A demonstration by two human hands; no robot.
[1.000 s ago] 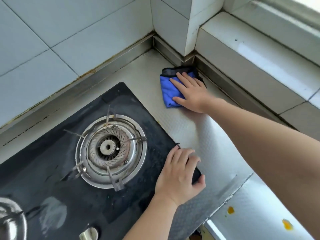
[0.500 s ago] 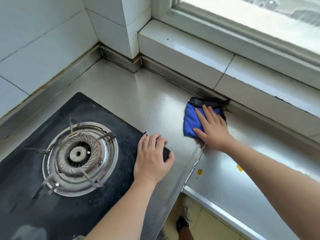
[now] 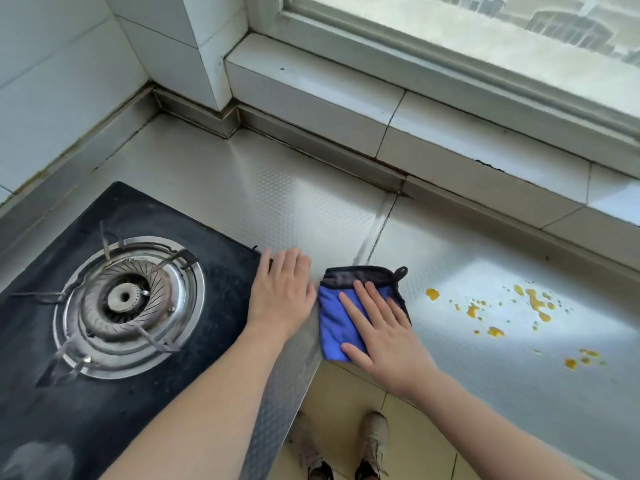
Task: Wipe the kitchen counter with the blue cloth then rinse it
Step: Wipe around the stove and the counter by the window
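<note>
2 flat hands: right hand [image 3: 384, 336] presses 1 blue cloth [image 3: 337, 323], left hand [image 3: 282, 292] rests on 1 stove [image 3: 221, 296].

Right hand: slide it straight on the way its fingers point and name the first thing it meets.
The right hand, flat on the blue cloth, points up-left. Past the cloth's dark hem lies bare counter; the first obstacle is probably the steel upstand.

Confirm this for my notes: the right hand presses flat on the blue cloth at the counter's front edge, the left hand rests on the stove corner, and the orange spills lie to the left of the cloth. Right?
Not quite. In the head view the orange spills lie to the right of the blue cloth, not left. The rest holds: the right hand presses flat on the cloth at the counter's front edge, and the left hand rests on the stove corner.
</note>
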